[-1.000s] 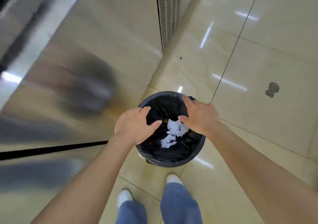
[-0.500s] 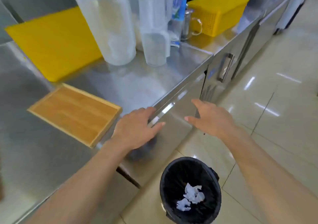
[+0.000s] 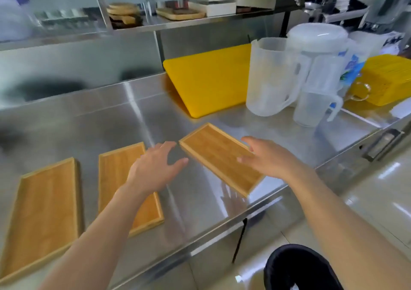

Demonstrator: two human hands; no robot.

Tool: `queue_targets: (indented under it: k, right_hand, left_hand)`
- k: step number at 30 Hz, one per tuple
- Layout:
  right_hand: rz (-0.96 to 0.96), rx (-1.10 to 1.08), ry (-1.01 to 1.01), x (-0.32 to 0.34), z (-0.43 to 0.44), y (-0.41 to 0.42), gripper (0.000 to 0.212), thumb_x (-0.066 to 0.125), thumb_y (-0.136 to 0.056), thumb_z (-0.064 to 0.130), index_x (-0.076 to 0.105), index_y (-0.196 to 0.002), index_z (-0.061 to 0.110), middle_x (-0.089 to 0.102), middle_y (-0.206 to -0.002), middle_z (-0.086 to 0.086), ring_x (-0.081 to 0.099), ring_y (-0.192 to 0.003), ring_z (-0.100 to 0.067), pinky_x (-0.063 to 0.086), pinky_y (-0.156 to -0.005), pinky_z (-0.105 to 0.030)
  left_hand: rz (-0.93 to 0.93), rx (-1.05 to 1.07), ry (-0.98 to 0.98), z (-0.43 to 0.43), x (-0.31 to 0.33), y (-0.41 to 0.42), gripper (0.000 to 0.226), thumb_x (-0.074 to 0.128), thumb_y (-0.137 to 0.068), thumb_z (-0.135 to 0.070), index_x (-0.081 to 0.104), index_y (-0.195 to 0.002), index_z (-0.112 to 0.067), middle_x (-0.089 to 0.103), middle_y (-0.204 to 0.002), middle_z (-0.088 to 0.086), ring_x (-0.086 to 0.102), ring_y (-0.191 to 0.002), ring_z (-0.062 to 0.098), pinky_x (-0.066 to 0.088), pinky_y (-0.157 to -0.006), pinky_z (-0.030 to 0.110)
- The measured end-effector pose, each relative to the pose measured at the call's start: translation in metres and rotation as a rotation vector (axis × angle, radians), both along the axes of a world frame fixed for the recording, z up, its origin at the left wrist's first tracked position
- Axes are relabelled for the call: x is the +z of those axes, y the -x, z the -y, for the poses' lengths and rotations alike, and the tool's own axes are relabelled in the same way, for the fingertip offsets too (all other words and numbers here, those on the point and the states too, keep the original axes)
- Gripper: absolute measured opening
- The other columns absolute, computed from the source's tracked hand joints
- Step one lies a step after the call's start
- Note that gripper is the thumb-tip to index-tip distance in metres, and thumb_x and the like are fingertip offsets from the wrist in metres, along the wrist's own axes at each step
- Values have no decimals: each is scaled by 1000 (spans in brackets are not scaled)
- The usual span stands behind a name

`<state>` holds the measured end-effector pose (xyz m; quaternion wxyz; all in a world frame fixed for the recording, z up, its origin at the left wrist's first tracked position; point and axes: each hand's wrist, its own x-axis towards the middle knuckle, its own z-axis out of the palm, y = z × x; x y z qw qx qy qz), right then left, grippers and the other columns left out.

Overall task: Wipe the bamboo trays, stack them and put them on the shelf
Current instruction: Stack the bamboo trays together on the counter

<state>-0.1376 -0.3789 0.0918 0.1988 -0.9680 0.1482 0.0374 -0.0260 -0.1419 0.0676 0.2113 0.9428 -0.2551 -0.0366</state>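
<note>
1. Three flat rectangular bamboo trays with raised rims lying on the stainless steel bench (image 3: 138, 120), none stacked: left tray (image 3: 42, 211) near the front edge, middle tray (image 3: 117, 169) just beside it, right tray (image 3: 213, 151) set apart and turned at an angle.
2. Left hand (image 3: 153, 169) held open over the gap between middle and right trays, fingers (image 3: 164, 147) spread apart, gripping nothing; forearm crossing over the middle tray's near end.
3. Right hand (image 3: 271, 158) open above the right tray's right side, fingers (image 3: 251, 140) spread, palm facing left; contact with the tray cannot be judged (some motion blur).
4. Behind the trays: yellow plastic cutting board (image 3: 211, 78) leaning against the back wall, two clear plastic pitchers (image 3: 269, 78) to its right, a yellow plastic basket (image 3: 387, 80) further right.
5. Steel shelf (image 3: 189, 20) above the bench carrying round wooden boards (image 3: 122, 10), a wooden tray (image 3: 180, 13) and white boxes (image 3: 215, 0).
6. Black-lined waste bin (image 3: 298, 267) on the tiled floor, lower right, beside the right forearm.
</note>
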Motion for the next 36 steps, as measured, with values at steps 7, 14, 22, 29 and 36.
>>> queue_targets:
  k: [7,14,22,29,36]
  right_hand:
    - [-42,127,-33,-36,-118,-58,53,48,-89,39,34,-134,15,50,-133,-11,49,-117,-30,40,-94,-45]
    - [-118,150,-56,-86,-196,-81,56,44,-90,41,28,-137,15,44,-136,-11,43,-121,-33,34,-97,-43]
    - [-72,-36,-238,-110,-244,-79,58,53,-83,39,34,-132,13,38,-136,-15,34,-124,-33,31,-101,-43]
    - [-9,-439,-726,-102,-249,-91,57,62,-77,36,40,-126,16,47,-130,-7,45,-116,-28,37,-99,-47]
    - [-93,-652,-1081,-88,-228,-93,57,58,-85,26,34,-133,9,40,-138,-11,39,-124,-30,33,-98,-40]
  left_hand:
    - [-16,196,-134,-94,-40,-20,61,50,-85,-50,37,-137,-21,39,-146,9,36,-131,31,31,-104,44]
    - [-185,263,-133,-145,-90,3,77,54,-83,-51,15,-145,-24,13,-156,14,19,-140,33,22,-112,44]
    - [-626,449,422,-129,-89,11,80,61,-82,-41,15,-146,-27,-7,-158,3,8,-143,30,15,-115,48]
    - [-880,789,856,-134,-68,-7,60,56,-86,-29,28,-138,-24,28,-147,7,34,-128,32,32,-101,47]
    - [-910,874,770,-149,-66,-15,38,52,-89,-22,46,-125,-10,57,-120,12,53,-109,30,45,-95,46]
